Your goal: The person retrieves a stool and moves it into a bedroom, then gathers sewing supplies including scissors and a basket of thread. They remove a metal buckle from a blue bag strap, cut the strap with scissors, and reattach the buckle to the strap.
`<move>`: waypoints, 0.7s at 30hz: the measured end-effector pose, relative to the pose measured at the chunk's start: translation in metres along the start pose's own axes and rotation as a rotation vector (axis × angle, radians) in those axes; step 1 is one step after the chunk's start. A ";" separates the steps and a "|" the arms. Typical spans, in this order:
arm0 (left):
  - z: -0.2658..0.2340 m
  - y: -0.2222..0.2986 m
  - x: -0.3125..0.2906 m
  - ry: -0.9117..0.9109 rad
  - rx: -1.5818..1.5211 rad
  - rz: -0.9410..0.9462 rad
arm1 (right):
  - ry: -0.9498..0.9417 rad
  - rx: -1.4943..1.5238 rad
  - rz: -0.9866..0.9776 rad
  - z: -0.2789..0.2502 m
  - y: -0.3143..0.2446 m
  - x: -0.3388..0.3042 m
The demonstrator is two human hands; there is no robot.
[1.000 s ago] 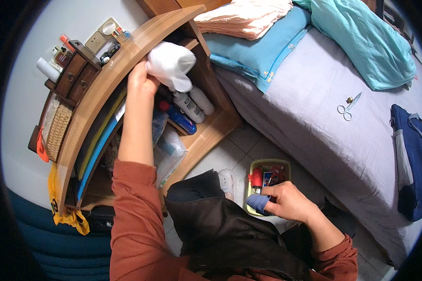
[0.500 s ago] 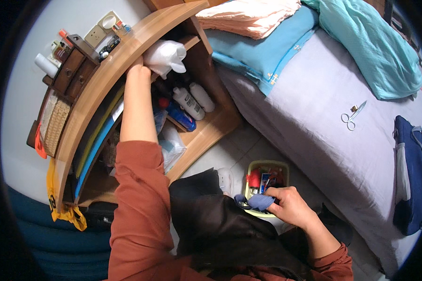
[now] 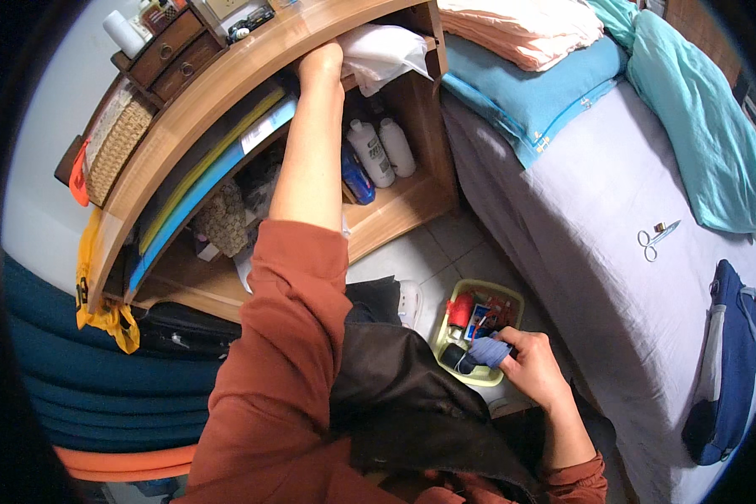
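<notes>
My left hand (image 3: 321, 69) reaches under the top board of the wooden cabinet (image 3: 378, 231), its fingers hidden behind the board's edge. A white plastic bag (image 3: 384, 52) lies right beside it on the upper shelf. Above a pale yellow basket (image 3: 477, 379) on the floor, my right hand (image 3: 532, 368) pinches a small blue-grey piece of cloth (image 3: 488, 352). In the basket are a red spool-like item (image 3: 460, 310), a dark rounded item (image 3: 457, 358) close to the cloth, and other small things.
White bottles (image 3: 370, 153) and a blue container (image 3: 357, 178) stand inside the cabinet. Scissors (image 3: 653, 242) and a navy bag (image 3: 722, 365) lie on the grey-covered bed (image 3: 563, 202) at right. Black material (image 3: 412, 370) covers my lap. A small wooden drawer unit (image 3: 170, 55) tops the cabinet.
The whole view has shifted. My left hand stays in the cabinet by the white bag. My right hand keeps the cloth over the basket, and the dark rounded item now shows more plainly.
</notes>
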State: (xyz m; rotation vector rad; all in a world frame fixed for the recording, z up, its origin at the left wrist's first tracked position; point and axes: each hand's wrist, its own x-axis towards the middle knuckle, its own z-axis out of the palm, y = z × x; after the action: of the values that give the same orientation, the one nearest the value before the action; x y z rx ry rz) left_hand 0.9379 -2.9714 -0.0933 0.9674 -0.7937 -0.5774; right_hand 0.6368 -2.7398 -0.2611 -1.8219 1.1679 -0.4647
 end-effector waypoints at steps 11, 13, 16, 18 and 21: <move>-0.004 -0.009 0.006 0.076 0.190 0.100 | -0.026 -0.021 -0.090 0.007 0.005 0.012; 0.000 -0.007 0.007 0.086 0.242 0.111 | -0.015 -0.024 -0.108 0.006 0.005 0.011; 0.001 -0.006 0.006 0.109 0.315 0.133 | 0.008 -0.036 -0.149 0.006 0.004 0.011; -0.003 -0.014 0.012 0.127 0.361 0.162 | 0.011 -0.057 -0.121 0.007 0.002 0.011; -0.023 -0.042 0.043 0.187 0.500 0.362 | 0.001 -0.065 -0.117 0.009 0.002 0.012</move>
State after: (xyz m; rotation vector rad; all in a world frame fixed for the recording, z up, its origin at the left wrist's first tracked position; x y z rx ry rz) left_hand 0.9780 -3.0107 -0.1237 1.2733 -0.9370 0.0351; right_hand 0.6485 -2.7460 -0.2692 -1.9536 1.0927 -0.4998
